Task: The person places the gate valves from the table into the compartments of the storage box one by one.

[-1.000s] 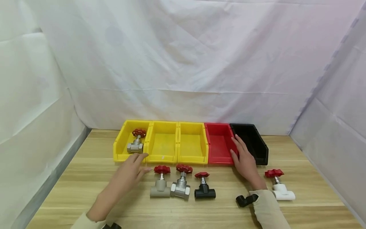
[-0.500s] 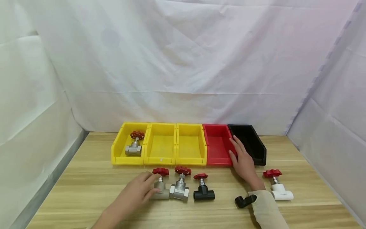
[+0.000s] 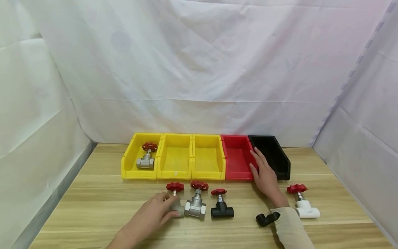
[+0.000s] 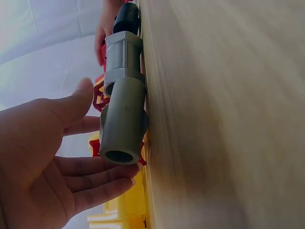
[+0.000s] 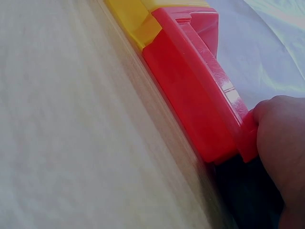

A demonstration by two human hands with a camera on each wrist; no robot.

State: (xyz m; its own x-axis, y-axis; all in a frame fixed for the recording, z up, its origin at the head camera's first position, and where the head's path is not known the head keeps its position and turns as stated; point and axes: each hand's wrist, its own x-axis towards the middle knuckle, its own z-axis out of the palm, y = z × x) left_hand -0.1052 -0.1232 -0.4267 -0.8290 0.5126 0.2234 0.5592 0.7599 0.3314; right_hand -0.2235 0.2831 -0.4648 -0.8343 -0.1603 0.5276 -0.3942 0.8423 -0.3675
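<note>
My left hand point(image 3: 152, 213) reaches over a beige-grey plastic stop valve point(image 4: 123, 119) with a red handwheel point(image 3: 175, 186). Its fingers point(image 4: 97, 191) stretch out behind the valve, and the thumb stands apart from the valve body. My right hand point(image 3: 265, 178) rests on the side wall between the red bin point(image 3: 238, 176) and the black bin point(image 3: 285, 166), fingers loosely extended. Beside the beige-grey valve lie a metal valve point(image 3: 195, 207) and a black plastic valve point(image 3: 222, 211), both with red wheels.
Another metal valve point(image 3: 145, 162) lies in the leftmost yellow bin point(image 3: 139, 174). Two more yellow bins stand between it and the red one. A white valve point(image 3: 306, 208) lies right of my right forearm. White cloth point(image 3: 199, 69) hangs behind the bins.
My left hand has come down from in front of the leftmost yellow bin to the beige-grey valve, its fingers now around behind it. The right hand has stayed on the bin wall.
</note>
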